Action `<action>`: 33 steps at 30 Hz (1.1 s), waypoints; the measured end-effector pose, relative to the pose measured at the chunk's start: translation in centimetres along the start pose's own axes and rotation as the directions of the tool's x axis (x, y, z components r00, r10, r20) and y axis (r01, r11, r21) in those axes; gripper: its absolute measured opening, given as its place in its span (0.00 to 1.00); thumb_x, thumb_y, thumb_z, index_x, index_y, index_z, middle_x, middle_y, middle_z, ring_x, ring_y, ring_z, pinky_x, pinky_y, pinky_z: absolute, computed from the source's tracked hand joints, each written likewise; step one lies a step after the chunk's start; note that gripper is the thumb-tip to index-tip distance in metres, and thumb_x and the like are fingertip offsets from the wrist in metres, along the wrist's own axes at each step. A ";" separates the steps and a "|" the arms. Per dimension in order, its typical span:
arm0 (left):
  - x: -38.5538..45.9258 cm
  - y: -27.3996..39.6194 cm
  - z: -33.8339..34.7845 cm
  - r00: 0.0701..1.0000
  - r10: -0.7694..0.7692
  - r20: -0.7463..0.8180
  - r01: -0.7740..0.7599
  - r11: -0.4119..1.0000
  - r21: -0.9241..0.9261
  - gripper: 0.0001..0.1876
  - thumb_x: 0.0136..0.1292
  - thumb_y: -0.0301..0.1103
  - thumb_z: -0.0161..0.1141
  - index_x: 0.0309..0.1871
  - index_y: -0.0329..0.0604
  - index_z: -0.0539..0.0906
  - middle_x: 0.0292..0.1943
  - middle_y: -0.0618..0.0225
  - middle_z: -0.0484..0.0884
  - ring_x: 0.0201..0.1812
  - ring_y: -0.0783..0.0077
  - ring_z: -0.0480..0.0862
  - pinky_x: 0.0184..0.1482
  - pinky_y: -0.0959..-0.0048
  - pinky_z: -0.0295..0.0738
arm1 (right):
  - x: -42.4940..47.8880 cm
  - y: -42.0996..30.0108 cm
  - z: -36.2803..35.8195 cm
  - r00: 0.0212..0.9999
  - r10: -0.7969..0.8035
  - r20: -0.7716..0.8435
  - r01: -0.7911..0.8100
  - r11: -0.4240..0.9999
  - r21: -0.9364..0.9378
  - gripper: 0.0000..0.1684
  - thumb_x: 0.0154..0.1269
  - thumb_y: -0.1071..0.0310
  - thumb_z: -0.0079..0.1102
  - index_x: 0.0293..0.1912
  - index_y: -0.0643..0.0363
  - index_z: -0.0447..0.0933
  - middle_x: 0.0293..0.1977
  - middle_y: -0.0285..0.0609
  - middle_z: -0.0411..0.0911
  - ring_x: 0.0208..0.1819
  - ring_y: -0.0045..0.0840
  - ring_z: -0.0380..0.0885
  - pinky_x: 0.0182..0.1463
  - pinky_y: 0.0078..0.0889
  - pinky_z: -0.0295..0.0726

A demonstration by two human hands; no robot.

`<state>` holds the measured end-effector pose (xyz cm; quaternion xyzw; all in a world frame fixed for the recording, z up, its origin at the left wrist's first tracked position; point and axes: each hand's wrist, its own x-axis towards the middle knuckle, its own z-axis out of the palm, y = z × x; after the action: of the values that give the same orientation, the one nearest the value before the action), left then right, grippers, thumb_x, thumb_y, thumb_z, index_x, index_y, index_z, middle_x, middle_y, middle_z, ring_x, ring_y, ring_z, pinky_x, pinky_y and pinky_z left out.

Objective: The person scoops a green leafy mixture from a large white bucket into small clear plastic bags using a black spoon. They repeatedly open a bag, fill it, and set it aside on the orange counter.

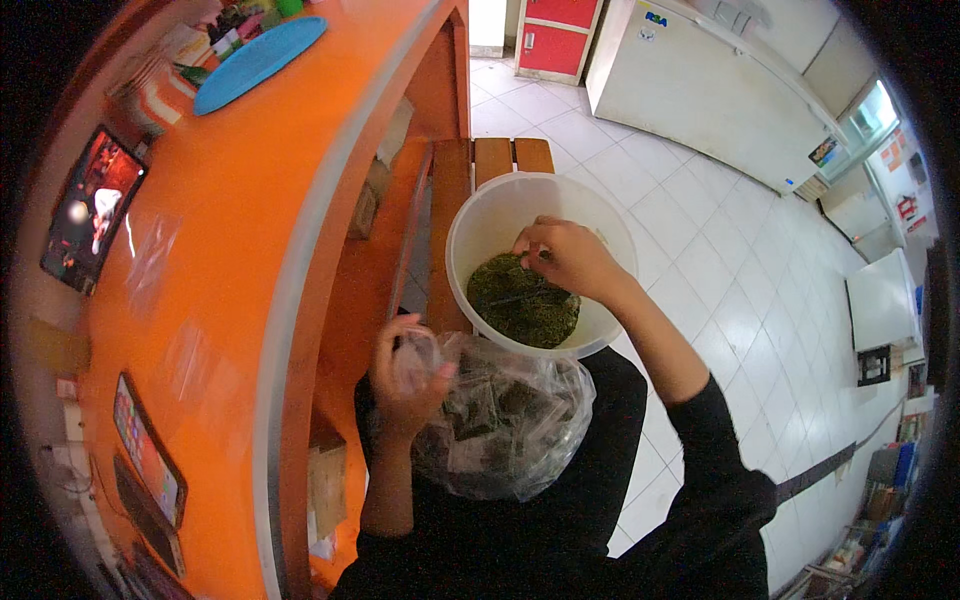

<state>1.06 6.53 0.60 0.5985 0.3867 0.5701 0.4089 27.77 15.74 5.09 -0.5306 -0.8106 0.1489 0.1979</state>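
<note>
My right hand (562, 255) reaches into a translucent white plastic tub (540, 187), its fingertips bent together just above a mass of dark green, chopped leafy stuff (517, 307). Whether something small is between those fingers cannot be made out. On my lap lies a large clear plastic bag (517, 435) with several small packets inside. My left hand (412, 367) is curled around clear plastic at the bag's left side, beside the tub's lower left rim; it is slightly blurred.
The tub stands on a slatted wooden bench (450, 217). An orange counter (247, 187) runs along the left, bearing a blue oval tray (259, 64), a lit tablet (94, 210) and a phone (150, 450). A white chest freezer (705, 90) stands across the tiled floor.
</note>
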 end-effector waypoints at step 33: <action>-0.9 -5.3 -1.2 0.940 -0.340 0.041 0.341 0.921 -0.187 0.36 0.53 0.43 0.72 0.62 0.40 0.68 0.46 0.68 0.70 0.42 0.78 0.72 0.44 0.80 0.71 | 6.3 7.3 14.2 0.696 0.031 0.717 0.280 0.908 -0.311 0.14 0.58 0.68 0.58 0.42 0.66 0.79 0.36 0.54 0.82 0.41 0.47 0.82 0.43 0.47 0.82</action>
<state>-0.20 7.69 -4.63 0.4824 0.4266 0.5225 0.5589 24.56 23.91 -9.69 -0.4035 -0.8710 0.1593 -0.2306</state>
